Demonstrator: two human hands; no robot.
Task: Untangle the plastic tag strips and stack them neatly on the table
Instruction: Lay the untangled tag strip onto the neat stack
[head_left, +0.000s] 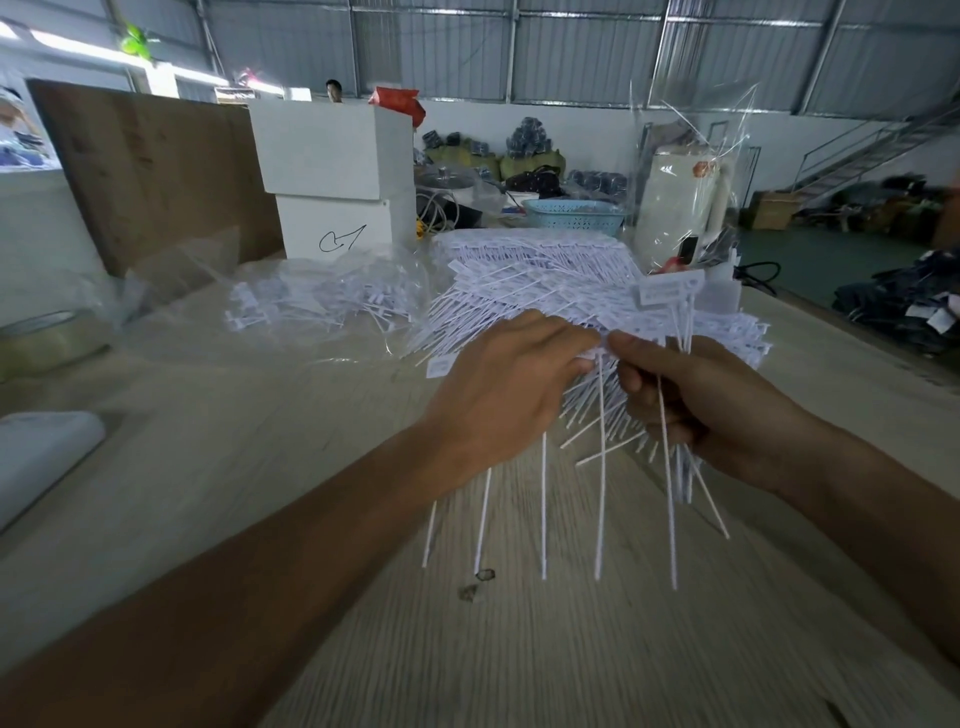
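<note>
Tag strips (597, 467) hang in a loose bunch above the surface (519, 649), their heads pinched between both hands. The left hand (511, 397) has its grip closed over the heads from above; the right hand (691, 410) is curled shut around several stems. Behind them lies the big stacked pile (545, 280) — close enough that the dangling tails could snag it. I judge the main risk is pulling too hard: crossed stems may lock tighter, or a few could slip free and scatter — undoing the neat stack.
</note>
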